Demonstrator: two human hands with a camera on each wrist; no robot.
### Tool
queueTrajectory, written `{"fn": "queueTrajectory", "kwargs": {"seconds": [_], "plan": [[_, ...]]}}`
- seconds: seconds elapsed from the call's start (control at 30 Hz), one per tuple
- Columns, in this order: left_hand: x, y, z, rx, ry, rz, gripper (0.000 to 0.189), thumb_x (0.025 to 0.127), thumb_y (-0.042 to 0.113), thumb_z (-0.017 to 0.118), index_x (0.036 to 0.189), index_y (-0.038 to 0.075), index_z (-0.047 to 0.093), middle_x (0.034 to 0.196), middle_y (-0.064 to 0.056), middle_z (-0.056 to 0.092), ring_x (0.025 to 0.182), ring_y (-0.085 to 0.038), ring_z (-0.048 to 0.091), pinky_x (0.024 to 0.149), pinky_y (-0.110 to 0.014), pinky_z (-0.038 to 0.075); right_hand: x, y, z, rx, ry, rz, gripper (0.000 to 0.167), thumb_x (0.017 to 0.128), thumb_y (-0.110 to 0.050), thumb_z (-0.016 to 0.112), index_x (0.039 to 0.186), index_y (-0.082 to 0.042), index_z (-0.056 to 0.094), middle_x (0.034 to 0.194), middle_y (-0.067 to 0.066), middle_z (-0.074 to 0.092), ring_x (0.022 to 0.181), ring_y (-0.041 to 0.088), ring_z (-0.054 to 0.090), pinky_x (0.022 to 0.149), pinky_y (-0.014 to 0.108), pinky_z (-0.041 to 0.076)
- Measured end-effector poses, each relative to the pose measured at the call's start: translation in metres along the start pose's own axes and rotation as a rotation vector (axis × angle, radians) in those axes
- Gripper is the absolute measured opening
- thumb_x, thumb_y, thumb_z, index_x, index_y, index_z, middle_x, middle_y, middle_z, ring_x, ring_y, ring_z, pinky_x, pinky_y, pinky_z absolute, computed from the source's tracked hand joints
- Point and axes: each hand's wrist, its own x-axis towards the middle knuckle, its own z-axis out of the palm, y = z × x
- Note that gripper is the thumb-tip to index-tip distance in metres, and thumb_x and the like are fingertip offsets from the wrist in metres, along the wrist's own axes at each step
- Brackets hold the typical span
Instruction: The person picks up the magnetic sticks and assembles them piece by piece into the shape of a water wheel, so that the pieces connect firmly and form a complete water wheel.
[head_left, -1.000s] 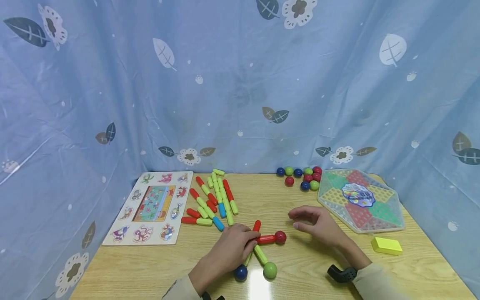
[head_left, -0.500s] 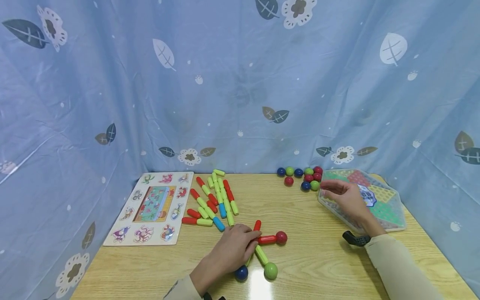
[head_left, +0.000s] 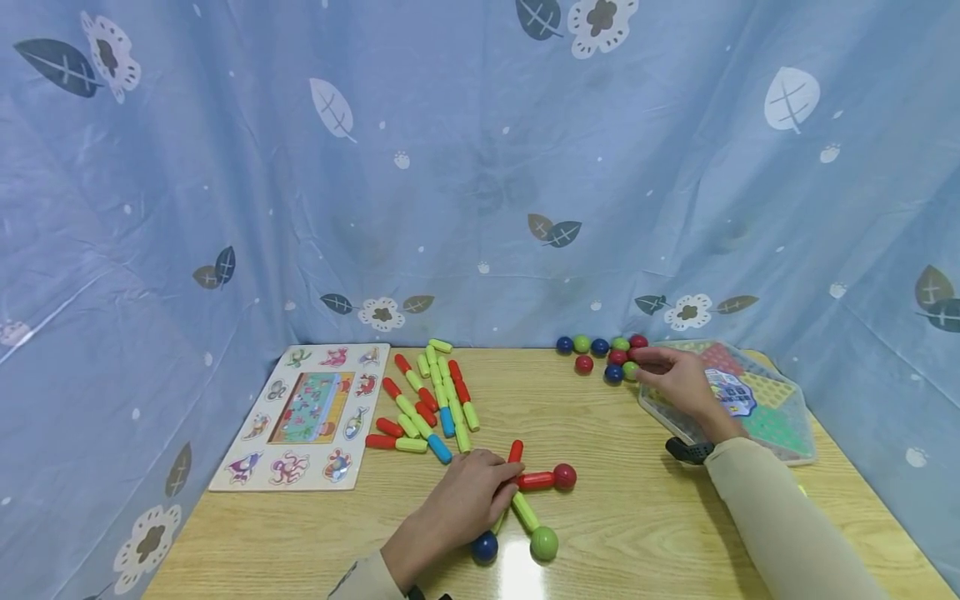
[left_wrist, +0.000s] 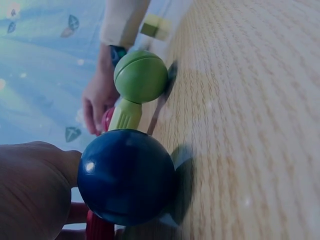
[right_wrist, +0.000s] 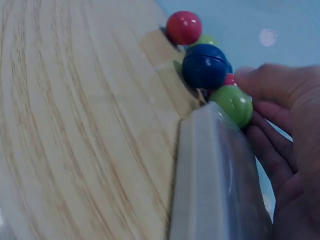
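Observation:
My left hand [head_left: 468, 492] grips the middle of a construction of toy rods and balls lying on the table. Out from under its fingers come a red rod [head_left: 536, 481] with a red ball [head_left: 565, 477] and a yellow-green rod [head_left: 526, 512] with a green ball [head_left: 544, 543]. A blue ball [left_wrist: 127, 177] sits by the palm; the joint itself is hidden. At the back right, my right hand [head_left: 678, 385] reaches over a clear case with fingers apart, its fingertips at a cluster of loose balls, right by a green one [right_wrist: 232, 106] and over a red one.
Several loose red, green and yellow-green rods [head_left: 442, 396] lie left of centre. A picture puzzle board [head_left: 221, 467] is at the left. The clear hexagonal case [head_left: 776, 429] with a coloured star board stands at the right, a yellow block [left_wrist: 155, 27] near it. Blue curtains surround the table.
The right hand has moved from beside the construction, back and right over the clear case, then slightly left to the loose balls. The left hand has stayed on the rods.

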Motion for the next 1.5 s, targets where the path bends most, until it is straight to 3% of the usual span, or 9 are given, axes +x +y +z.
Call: {"fn": "queueTrajectory", "kwargs": {"seconds": [0.13, 0.2, 0.33, 0.43, 0.5, 0.77, 1.03, 1.23, 1.5], "plan": [[0.000, -0.001, 0.000, 0.010, 0.004, 0.010, 0.031, 0.108, 0.028, 0.070, 0.138, 0.022, 0.078, 0.126, 0.003, 0.080, 0.123, -0.020, 0.071, 0.103, -0.050, 0.057, 0.005, 0.005, 0.006, -0.159, 0.042, -0.070, 0.035, 0.096, -0.014, 0.085, 0.129, -0.002, 0.078, 0.126, 0.022, 0.079, 0.110, 0.035, 0.078, 0.079, 0.012, 0.054], [0.001, -0.001, 0.000, 0.011, 0.003, 0.014, 0.031, 0.108, 0.028, 0.070, 0.138, 0.022, 0.078, 0.126, 0.003, 0.079, 0.123, -0.019, 0.071, 0.103, -0.050, 0.057, 0.005, 0.006, 0.008, -0.200, 0.064, -0.104, 0.032, 0.096, -0.012, 0.085, 0.126, -0.003, 0.079, 0.123, 0.021, 0.080, 0.108, 0.040, 0.078, 0.078, 0.013, 0.053], [0.001, -0.002, 0.000, 0.009, 0.003, 0.021, 0.032, 0.108, 0.028, 0.071, 0.138, 0.022, 0.077, 0.126, 0.003, 0.080, 0.123, -0.019, 0.072, 0.103, -0.049, 0.058, -0.004, 0.002, 0.011, -0.139, 0.114, -0.116, 0.032, 0.098, -0.012, 0.083, 0.128, -0.001, 0.078, 0.122, 0.022, 0.079, 0.102, 0.018, 0.078, 0.080, 0.010, 0.053], [0.001, -0.003, 0.001, 0.009, 0.004, 0.030, 0.031, 0.108, 0.028, 0.071, 0.138, 0.022, 0.078, 0.125, 0.003, 0.080, 0.121, -0.019, 0.072, 0.103, -0.048, 0.058, -0.017, -0.007, 0.016, -0.010, 0.144, -0.113, 0.033, 0.101, -0.013, 0.080, 0.130, 0.002, 0.076, 0.124, 0.024, 0.078, 0.100, -0.002, 0.073, 0.083, 0.009, 0.055], [0.001, -0.003, 0.001, 0.015, 0.003, 0.039, 0.031, 0.108, 0.028, 0.071, 0.138, 0.022, 0.078, 0.124, 0.002, 0.080, 0.120, -0.018, 0.073, 0.102, -0.047, 0.059, -0.027, -0.016, 0.023, 0.084, 0.143, -0.116, 0.033, 0.102, -0.013, 0.079, 0.130, 0.003, 0.076, 0.123, 0.024, 0.078, 0.099, -0.005, 0.073, 0.084, 0.011, 0.057], [0.002, -0.002, -0.002, 0.017, -0.029, 0.122, 0.032, 0.109, 0.029, 0.070, 0.139, 0.023, 0.077, 0.124, 0.004, 0.079, 0.120, -0.016, 0.070, 0.101, -0.040, 0.059, -0.062, -0.050, 0.067, 0.321, -0.097, -0.156, 0.028, 0.099, -0.003, 0.079, 0.127, 0.000, 0.077, 0.124, 0.017, 0.079, 0.105, 0.004, 0.076, 0.090, 0.020, 0.061], [0.001, -0.001, -0.002, 0.013, -0.054, 0.148, 0.033, 0.109, 0.029, 0.068, 0.141, 0.023, 0.076, 0.126, 0.004, 0.078, 0.124, -0.017, 0.068, 0.107, -0.040, 0.057, -0.075, -0.064, 0.108, 0.371, -0.301, -0.149, 0.028, 0.100, -0.007, 0.078, 0.127, -0.001, 0.077, 0.127, 0.022, 0.077, 0.112, 0.009, 0.076, 0.095, 0.022, 0.061], [0.001, -0.002, -0.002, 0.019, -0.053, 0.164, 0.032, 0.110, 0.030, 0.067, 0.140, 0.023, 0.076, 0.127, 0.005, 0.078, 0.125, -0.018, 0.067, 0.108, -0.040, 0.056, -0.075, -0.069, 0.122, 0.389, -0.374, -0.169, 0.029, 0.102, -0.006, 0.076, 0.130, 0.000, 0.075, 0.130, 0.023, 0.076, 0.114, 0.010, 0.076, 0.096, 0.024, 0.061], [0.002, -0.003, -0.004, 0.025, -0.065, 0.191, 0.030, 0.111, 0.031, 0.065, 0.140, 0.027, 0.076, 0.129, 0.005, 0.076, 0.126, -0.017, 0.065, 0.110, -0.040, 0.055, -0.075, -0.069, 0.124, 0.347, -0.391, -0.201, 0.028, 0.102, -0.006, 0.076, 0.129, 0.000, 0.076, 0.126, 0.022, 0.077, 0.111, 0.011, 0.077, 0.096, 0.023, 0.061]]}}
